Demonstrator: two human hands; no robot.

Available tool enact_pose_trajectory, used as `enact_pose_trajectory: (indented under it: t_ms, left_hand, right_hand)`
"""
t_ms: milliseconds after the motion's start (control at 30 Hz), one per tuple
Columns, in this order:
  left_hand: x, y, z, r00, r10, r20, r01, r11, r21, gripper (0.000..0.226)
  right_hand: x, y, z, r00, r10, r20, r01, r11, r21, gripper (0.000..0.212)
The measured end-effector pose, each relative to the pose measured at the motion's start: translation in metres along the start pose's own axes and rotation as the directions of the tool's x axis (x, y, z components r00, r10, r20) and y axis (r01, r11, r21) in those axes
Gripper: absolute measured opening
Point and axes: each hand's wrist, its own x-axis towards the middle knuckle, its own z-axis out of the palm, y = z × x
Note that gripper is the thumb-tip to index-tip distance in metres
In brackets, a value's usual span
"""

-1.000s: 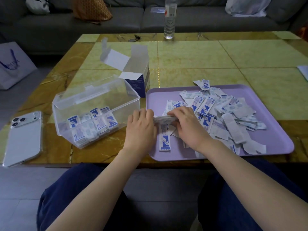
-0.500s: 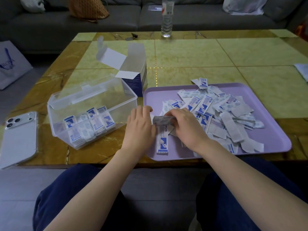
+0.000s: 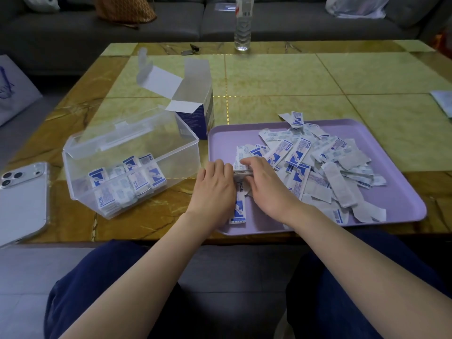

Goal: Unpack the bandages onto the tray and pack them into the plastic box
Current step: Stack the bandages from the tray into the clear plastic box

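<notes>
Head view: you are gripping a thin stack of bandages [image 3: 241,171] between left hand [image 3: 215,184] and right hand [image 3: 266,189], squaring it over the tray's [image 3: 403,204] near-left corner. Likely next: carrying it left into the plastic box [image 3: 171,152], beside those already packed. Farther right, loose bandages [image 3: 325,172] are lying heaped, their blue print too small to read.

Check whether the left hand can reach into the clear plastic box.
Probably yes. The left hand sits at the lilac tray's left edge, beside the open-topped clear plastic box; nothing stands between them. It shares its grip on a small bandage stack with the right hand.
</notes>
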Motion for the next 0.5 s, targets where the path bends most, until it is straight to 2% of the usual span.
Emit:
enact_pose_trajectory:
  t_ms: [100,167,233,367,500]
  left_hand:
    - [0.0021,-0.001,0.0059,0.998,-0.001,-0.057,-0.001,1.0,-0.024,0.01]
    - [0.0029,-0.0019,0.0066,0.995,0.016,-0.098,-0.014,1.0,0.019,0.006]
    - [0.0027,-0.0032,0.0088,0.993,0.044,-0.112,-0.039,0.998,0.049,0.012]
    - [0.0006,-0.0043,0.0097,0.993,0.032,-0.117,-0.028,0.999,0.029,0.023]
    - [-0.0006,-0.002,0.001,0.999,0.045,0.023,-0.045,0.999,0.015,0.041]
  right_hand:
    - [0.0003,-0.0019,0.0,0.999,-0.043,-0.02,0.043,0.999,-0.015,0.046]
    - [0.0013,-0.0002,0.0009,0.998,-0.063,0.004,0.063,0.99,-0.124,0.048]
    - [0.0008,0.0016,0.0008,0.998,-0.041,0.055,0.052,0.974,-0.222,0.052]
    - [-0.0005,0.0015,-0.0006,0.995,-0.1,-0.005,0.097,0.976,-0.197,0.046]
    - [-0.003,-0.0006,-0.0004,0.991,-0.132,0.017,0.132,0.968,-0.213,0.048]
